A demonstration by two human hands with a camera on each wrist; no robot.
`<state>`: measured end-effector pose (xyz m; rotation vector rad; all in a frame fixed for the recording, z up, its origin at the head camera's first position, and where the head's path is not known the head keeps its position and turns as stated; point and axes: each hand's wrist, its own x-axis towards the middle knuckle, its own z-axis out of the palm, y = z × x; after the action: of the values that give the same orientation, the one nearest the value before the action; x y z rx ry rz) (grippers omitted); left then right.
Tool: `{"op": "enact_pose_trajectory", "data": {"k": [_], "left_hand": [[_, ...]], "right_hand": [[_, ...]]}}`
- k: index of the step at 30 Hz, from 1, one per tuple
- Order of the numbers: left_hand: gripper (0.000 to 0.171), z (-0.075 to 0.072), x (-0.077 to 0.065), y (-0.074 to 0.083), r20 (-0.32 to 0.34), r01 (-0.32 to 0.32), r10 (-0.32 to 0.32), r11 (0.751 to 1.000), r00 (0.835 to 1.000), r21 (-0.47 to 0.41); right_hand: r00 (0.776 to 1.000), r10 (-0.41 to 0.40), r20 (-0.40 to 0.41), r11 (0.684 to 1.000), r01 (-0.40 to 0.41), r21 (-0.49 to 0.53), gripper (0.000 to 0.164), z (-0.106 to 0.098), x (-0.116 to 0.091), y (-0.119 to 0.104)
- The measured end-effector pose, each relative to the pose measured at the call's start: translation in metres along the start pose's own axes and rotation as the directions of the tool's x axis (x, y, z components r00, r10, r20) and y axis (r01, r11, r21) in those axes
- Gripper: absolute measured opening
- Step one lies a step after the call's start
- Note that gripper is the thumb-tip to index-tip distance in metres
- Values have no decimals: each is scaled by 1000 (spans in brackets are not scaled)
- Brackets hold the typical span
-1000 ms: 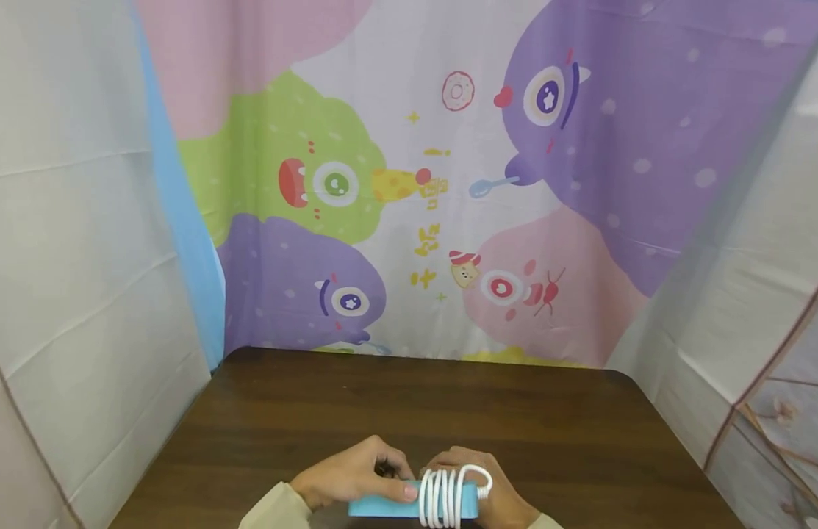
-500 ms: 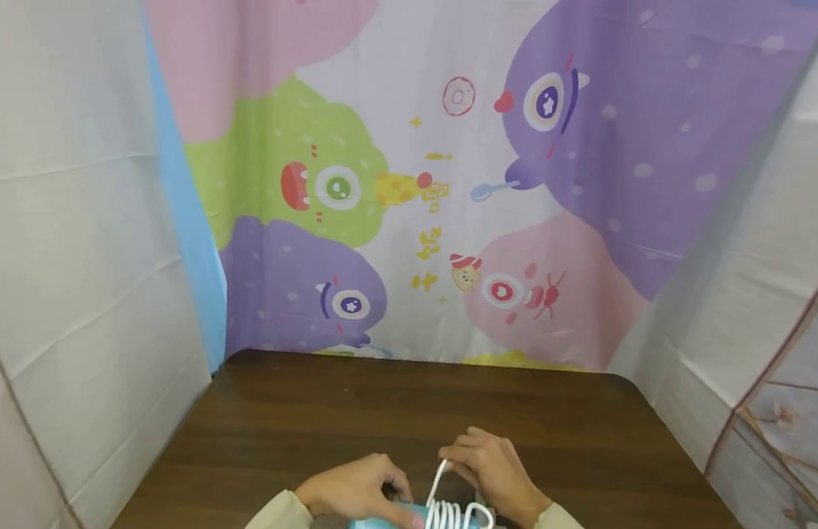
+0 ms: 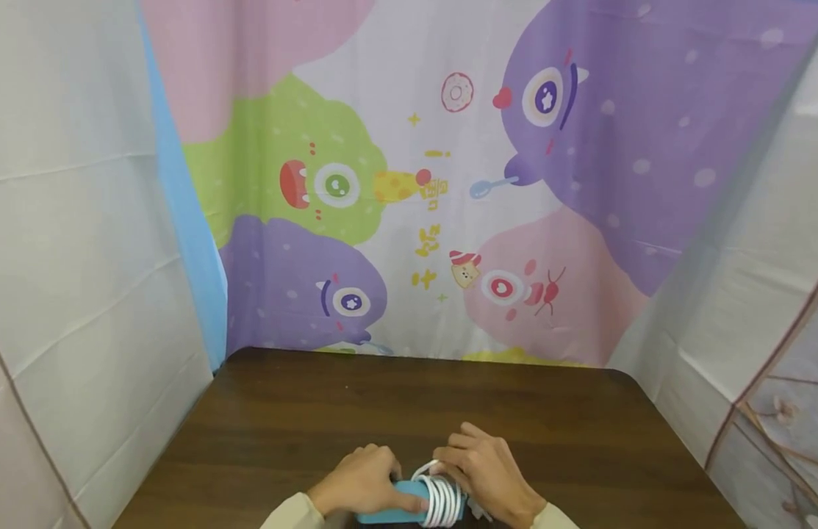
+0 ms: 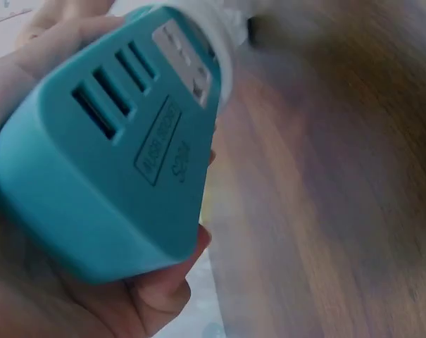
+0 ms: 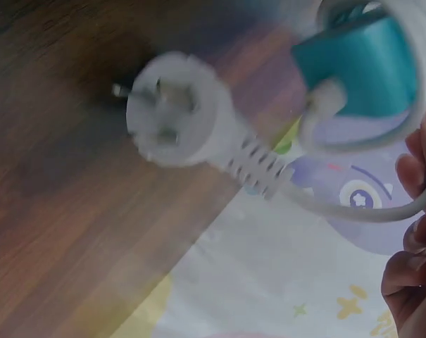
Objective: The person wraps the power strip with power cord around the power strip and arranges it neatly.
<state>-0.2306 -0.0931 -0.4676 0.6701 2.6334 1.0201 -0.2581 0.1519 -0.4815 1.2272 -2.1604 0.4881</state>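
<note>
My left hand (image 3: 362, 481) grips a blue power strip (image 4: 93, 204) low in the head view, thumb along its top. The left wrist view shows its USB slots and a white socket face. White power cord (image 3: 443, 502) is wound in several loops around the strip's right part. My right hand (image 3: 484, 470) pinches a length of this cord just above the loops. In the right wrist view the white plug (image 5: 177, 113), pins showing, hangs free on the cord below my right fingers (image 5: 410, 271). The strip's underside is hidden in the head view.
A dark brown wooden table (image 3: 283, 411) lies beneath both hands. Behind it hangs a curtain (image 3: 409, 323) printed with cartoon monsters. Pale cloth panels (image 3: 84, 242) stand at the left and right sides.
My right hand first rose from behind the strip, drawing a strand of cord up taut. Now that strand is lower and bent, and the strip sits a little higher in view.
</note>
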Motion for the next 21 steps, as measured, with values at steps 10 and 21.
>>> {"op": "enact_pose_trajectory", "data": {"k": [10,21], "left_hand": [[65,2,9,3,-147,28,-18,998,989,63],[53,0,15,11,-355,57,94,918,930,393]], "right_hand": [[999,7,-31,999,-8,-42,5,1,3,-2],[998,49,-32,995,-51,-91,5,-4,7,-5]]}}
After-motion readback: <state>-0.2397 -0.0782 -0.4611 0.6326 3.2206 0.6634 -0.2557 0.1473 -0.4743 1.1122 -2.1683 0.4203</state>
